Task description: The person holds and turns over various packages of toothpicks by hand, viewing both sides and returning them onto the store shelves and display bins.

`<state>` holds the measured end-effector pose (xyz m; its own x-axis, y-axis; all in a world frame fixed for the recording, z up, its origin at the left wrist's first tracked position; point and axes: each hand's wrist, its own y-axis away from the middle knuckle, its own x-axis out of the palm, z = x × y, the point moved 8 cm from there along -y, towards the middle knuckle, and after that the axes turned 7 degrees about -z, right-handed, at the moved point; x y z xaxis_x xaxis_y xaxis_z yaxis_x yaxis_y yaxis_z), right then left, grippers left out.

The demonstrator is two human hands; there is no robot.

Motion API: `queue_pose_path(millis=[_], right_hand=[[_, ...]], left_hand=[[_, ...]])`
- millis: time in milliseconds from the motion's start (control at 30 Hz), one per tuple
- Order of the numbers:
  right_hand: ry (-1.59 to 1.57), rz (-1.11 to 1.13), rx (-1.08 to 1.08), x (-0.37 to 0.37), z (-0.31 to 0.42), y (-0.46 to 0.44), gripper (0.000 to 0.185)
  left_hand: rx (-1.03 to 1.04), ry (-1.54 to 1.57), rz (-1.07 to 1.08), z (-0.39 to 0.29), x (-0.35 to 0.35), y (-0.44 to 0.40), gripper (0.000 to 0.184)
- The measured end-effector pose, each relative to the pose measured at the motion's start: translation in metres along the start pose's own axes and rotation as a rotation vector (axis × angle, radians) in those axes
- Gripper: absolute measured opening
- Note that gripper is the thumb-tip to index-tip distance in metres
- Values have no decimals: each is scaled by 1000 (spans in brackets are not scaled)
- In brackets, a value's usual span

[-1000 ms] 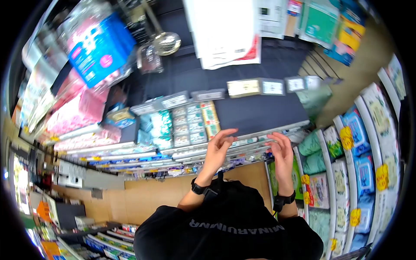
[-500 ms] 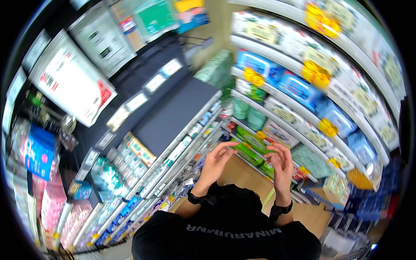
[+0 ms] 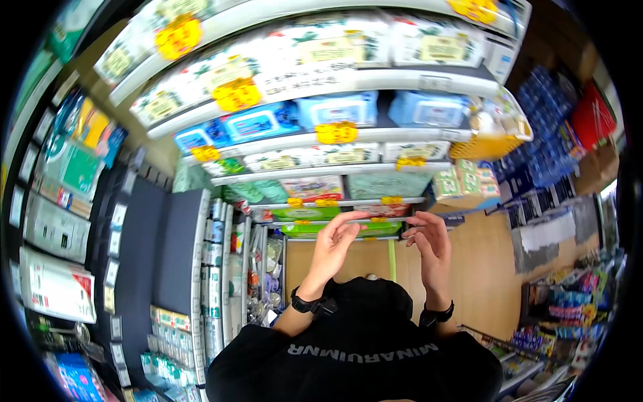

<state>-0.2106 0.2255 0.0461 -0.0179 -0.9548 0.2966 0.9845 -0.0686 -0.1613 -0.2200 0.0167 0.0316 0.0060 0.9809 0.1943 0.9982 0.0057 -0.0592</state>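
Note:
Both of my hands are raised in front of my chest, apart from each other. My left hand (image 3: 334,246) is empty, its fingers loosely bent and pointing inward. Facing it, my right hand (image 3: 431,248) is empty too, with fingers curved and spread. A dark band circles each wrist. Behind the hands, the lowest shelves hold green packs (image 3: 306,214). Blue wipes packs (image 3: 260,122) fill a shelf higher up, below white packs (image 3: 439,41) with leaf prints. Neither hand touches any of these goods.
Yellow price tags (image 3: 335,132) hang on the shelf edges. A yellow basket (image 3: 494,147) is fixed at the shelf's right end, above stacked boxes (image 3: 465,183). To the left runs a dark shelf (image 3: 175,248) with small packs. Wooden floor (image 3: 482,261) lies to the right.
My view has swung to the right, so the wipes shelves now stand straight ahead and the dark shelf lies further left. The hands keep nearly the same pose, both empty.

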Motion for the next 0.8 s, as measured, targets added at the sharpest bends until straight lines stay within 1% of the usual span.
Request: queue_pose_path(millis=[167, 300, 600, 733, 800], right_hand=[[56, -180, -46, -85, 20, 20, 36], [87, -329, -59, -139, 34, 41, 33], [94, -615, -120, -218, 59, 93, 31], [114, -677, -164, -247, 74, 108, 30], [126, -696, -190, -263, 80, 111, 30]], left_hand=[[-34, 70, 209, 35, 97, -9, 28], [-72, 66, 317, 51, 152, -6, 27], [-173, 15, 520, 87, 239, -6, 28], [-188, -28, 628, 94, 285, -8, 28], [-200, 18, 690, 94, 309, -7, 28]])
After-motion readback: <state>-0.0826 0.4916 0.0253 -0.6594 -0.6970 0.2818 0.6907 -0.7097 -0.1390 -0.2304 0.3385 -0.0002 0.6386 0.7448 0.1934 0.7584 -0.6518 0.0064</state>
